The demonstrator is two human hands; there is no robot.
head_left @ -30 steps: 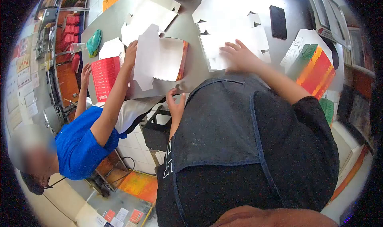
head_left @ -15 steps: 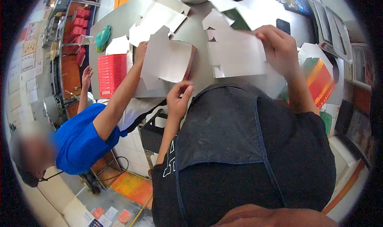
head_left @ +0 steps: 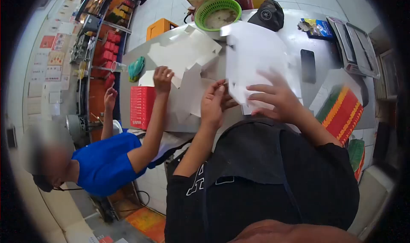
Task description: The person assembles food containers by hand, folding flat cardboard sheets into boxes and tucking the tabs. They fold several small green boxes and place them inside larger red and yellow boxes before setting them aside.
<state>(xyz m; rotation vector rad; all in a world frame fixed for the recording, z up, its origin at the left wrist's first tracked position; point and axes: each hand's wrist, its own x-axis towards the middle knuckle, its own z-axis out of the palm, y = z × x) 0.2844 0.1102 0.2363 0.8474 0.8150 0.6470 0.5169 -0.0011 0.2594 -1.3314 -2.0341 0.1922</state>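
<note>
A flat white box blank [head_left: 256,57] with cut flaps stands in front of me over the metal table [head_left: 209,70]. At its lower left edge my left hand [head_left: 215,104] is closed, thumb and fingers pinching the cardboard. My right hand [head_left: 277,98] has its fingers spread across the blank's lower right part, somewhat blurred. Left of my left hand lies another white box blank [head_left: 186,89], partly folded. Farther back, more pale blanks [head_left: 181,50] lie spread on the table.
A co-worker in a blue shirt [head_left: 106,162] reaches over the left side with one hand [head_left: 162,79]. Stacked red boxes [head_left: 142,107] stand there. Patterned boxes [head_left: 341,114], a phone [head_left: 308,65], a black cap [head_left: 268,15] and a green basket [head_left: 218,10] are around.
My right hand has come down and inward from the blank's upper right edge, fingers now spread. My left hand has moved right onto the blank. The co-worker's hand has left the other blank.
</note>
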